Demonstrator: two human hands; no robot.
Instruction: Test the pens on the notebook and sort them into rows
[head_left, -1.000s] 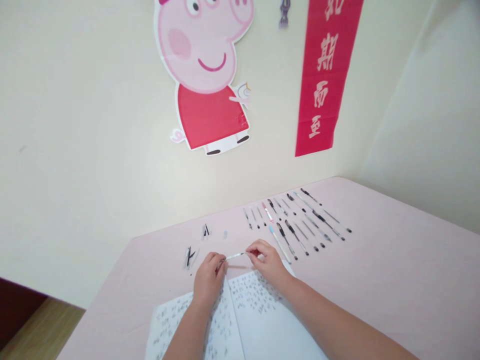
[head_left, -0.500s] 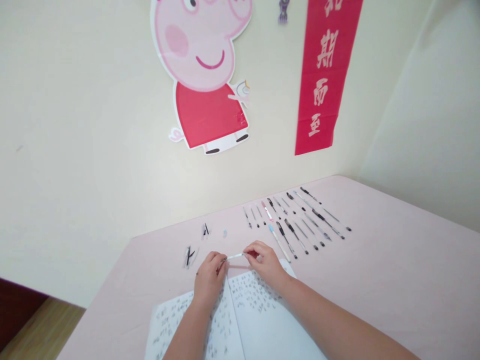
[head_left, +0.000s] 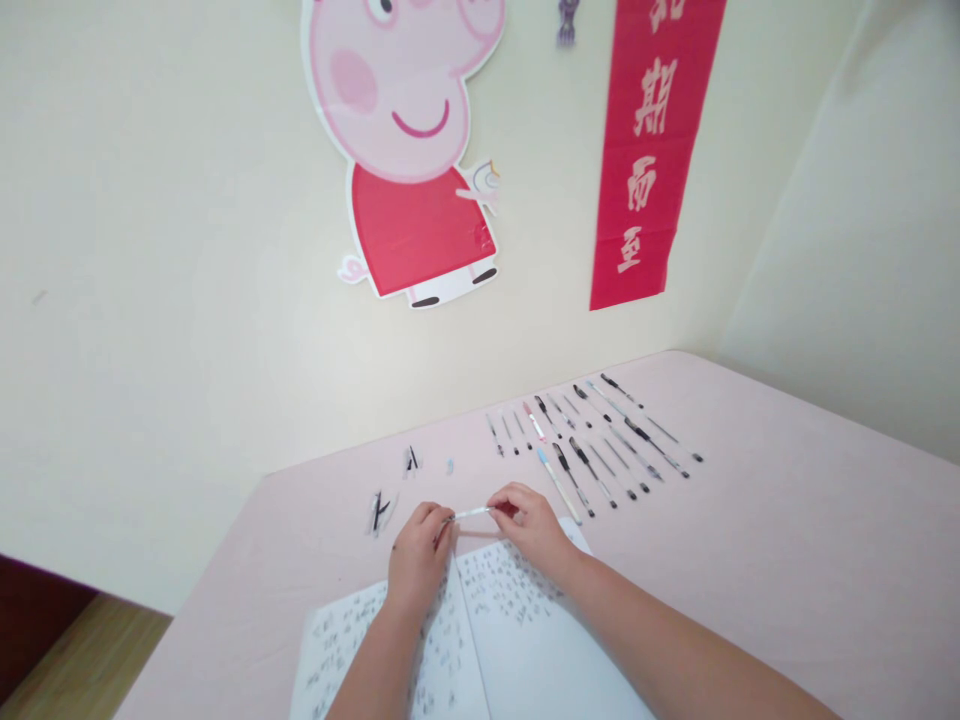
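Observation:
Between my two hands a slim, pale pen [head_left: 472, 512] is held level, just above the far edge of an open notebook [head_left: 540, 660]. The fingers of my left hand [head_left: 421, 550] pinch its left end. My right hand [head_left: 529, 522] grips the right end between thumb and fingers. Both tips of the pen are hidden by the fingertips. Handwriting covers the left page and the upper part of the right page; my forearms lie across both. Nearest my right hand on the table is a pen with a light blue cap [head_left: 559, 486].
Rows of pens and refills [head_left: 600, 450] lie at the back right of the pink table [head_left: 787, 560]. Clear wrappers with black pieces [head_left: 380, 512] lie to the left, and a small light blue piece [head_left: 450, 466] is behind my hands. A wall with a pig cutout [head_left: 420, 230] closes off the back.

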